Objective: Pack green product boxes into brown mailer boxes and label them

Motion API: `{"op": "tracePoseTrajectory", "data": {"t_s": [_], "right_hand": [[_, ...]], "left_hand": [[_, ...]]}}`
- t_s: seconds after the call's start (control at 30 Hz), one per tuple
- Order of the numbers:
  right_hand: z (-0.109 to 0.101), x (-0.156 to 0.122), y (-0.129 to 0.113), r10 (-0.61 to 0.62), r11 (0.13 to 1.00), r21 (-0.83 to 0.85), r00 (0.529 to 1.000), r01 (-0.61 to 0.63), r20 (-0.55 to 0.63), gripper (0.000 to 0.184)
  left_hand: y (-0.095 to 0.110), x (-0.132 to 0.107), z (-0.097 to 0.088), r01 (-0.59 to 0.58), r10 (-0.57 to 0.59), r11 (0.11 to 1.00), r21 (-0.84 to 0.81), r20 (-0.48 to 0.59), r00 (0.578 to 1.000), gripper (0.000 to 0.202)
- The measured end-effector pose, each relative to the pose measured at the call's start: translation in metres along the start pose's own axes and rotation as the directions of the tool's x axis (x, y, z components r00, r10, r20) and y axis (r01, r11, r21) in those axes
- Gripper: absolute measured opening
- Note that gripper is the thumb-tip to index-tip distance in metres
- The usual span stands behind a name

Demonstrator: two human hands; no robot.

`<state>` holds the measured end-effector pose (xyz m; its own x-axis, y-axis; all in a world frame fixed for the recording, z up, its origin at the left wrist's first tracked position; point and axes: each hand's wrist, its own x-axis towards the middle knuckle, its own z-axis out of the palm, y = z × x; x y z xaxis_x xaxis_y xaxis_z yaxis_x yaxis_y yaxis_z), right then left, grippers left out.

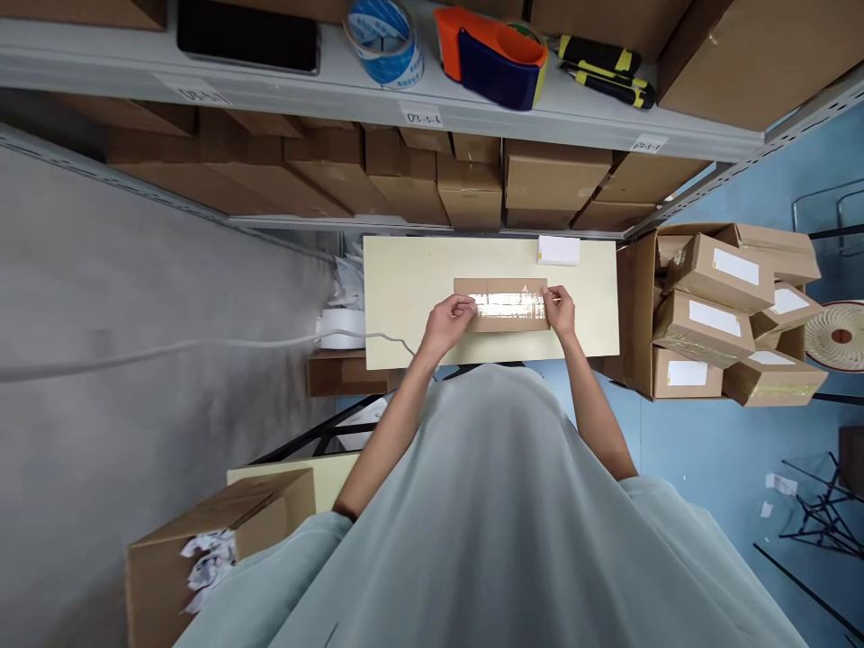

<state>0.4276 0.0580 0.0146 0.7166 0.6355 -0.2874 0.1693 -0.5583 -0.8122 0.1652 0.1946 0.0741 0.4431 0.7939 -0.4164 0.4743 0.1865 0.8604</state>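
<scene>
A small brown cardboard box point(503, 317) lies on the pale table point(405, 288), with a shiny strip of clear tape point(508, 306) along its top. My left hand point(449, 322) grips the box's left end, fingers curled over the edge. At the right end my right hand point(559, 309) does the same, fingers bent onto the tape. A white label pad point(559, 250) rests at the table's far edge, apart from both hands.
A shelf above carries a blue-printed tape roll point(386, 38), an orange and blue tape dispenser point(491, 56), yellow-black cutters point(607, 70) and a black phone point(248, 36). An open carton of labelled boxes point(715, 315) stands right. Another carton point(202, 549) sits lower left.
</scene>
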Motion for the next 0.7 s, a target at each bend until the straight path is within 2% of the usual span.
{"op": "tracePoseTrajectory", "data": {"t_s": [0.17,0.23,0.3,0.37,0.47,0.53,0.63,0.7], "right_hand": [[0.002,0.000,0.001,0.027,1.000,-0.008,1.000,-0.027,-0.006,0.042],[0.003,0.000,0.002,0.033,0.999,-0.028,0.999,-0.033,-0.005,0.041],[0.004,0.000,0.004,0.027,0.998,-0.060,0.999,-0.028,-0.018,0.041],[0.006,-0.001,0.005,0.007,0.995,-0.099,0.999,-0.010,-0.033,0.041],[0.008,-0.006,0.004,-0.025,0.987,-0.157,0.999,0.018,-0.042,0.044],[0.009,-0.012,0.000,-0.080,0.979,-0.196,0.993,0.063,-0.082,0.046],[0.012,-0.025,-0.015,-0.255,0.944,-0.254,0.954,0.210,-0.158,0.049],[0.018,-0.036,-0.026,-0.327,0.922,-0.248,0.941,0.298,-0.086,0.051]], "left_hand": [[0.012,0.012,0.005,-0.062,0.060,0.997,0.053,0.030,0.998,0.020],[0.015,0.014,0.002,-0.100,0.101,0.992,0.079,-0.007,0.995,0.019],[0.014,0.013,-0.003,-0.118,0.129,0.987,0.113,-0.096,0.987,0.021],[0.009,0.011,-0.009,-0.082,0.106,0.986,0.144,-0.172,0.979,0.025],[0.000,0.008,-0.015,0.023,0.002,0.987,0.159,-0.153,0.988,0.032],[-0.003,0.005,-0.014,0.055,-0.036,0.985,0.166,-0.114,0.993,0.034],[-0.001,0.000,-0.008,0.038,-0.018,0.980,0.193,-0.103,0.994,0.034],[0.002,-0.004,-0.001,0.007,0.013,0.974,0.225,-0.086,0.996,0.034]]}}
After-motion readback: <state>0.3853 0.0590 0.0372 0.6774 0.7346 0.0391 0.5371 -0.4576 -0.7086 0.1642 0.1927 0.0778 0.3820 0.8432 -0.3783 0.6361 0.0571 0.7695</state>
